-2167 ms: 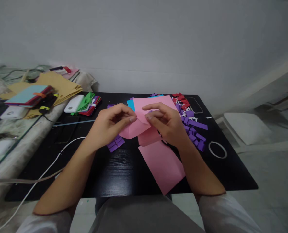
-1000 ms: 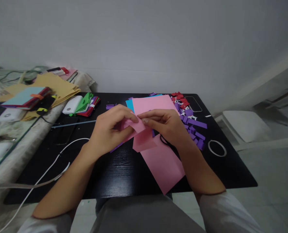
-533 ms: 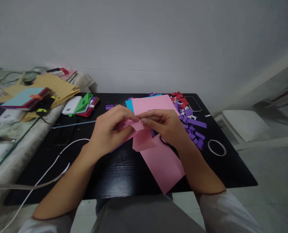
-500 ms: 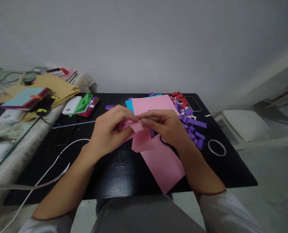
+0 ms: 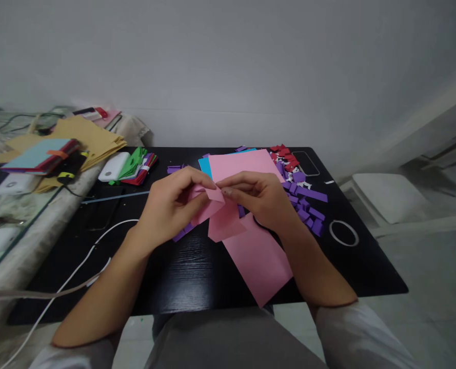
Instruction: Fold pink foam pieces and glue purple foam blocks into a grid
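Note:
Both hands meet over the middle of the black table, pinching one folded piece of pink paper. My left hand has its thumb and fingers closed on the paper's left part. My right hand pinches the same piece at its upper edge, its fingertips close to the left ones. The lower part of the piece hangs down with creases. Below it, a flat pink paper strip lies slantwise on the table. Behind the hands, a pink sheet rests on a blue sheet.
Purple paper pieces and red scraps lie at the right, near a white ring. Bundled coloured papers and a white device stand at the back left. A white cable crosses the left side.
My left thumb and fingers have shifted slightly, and the left part of the pink paper has turned, showing more of its face. My right hand has hardly moved.

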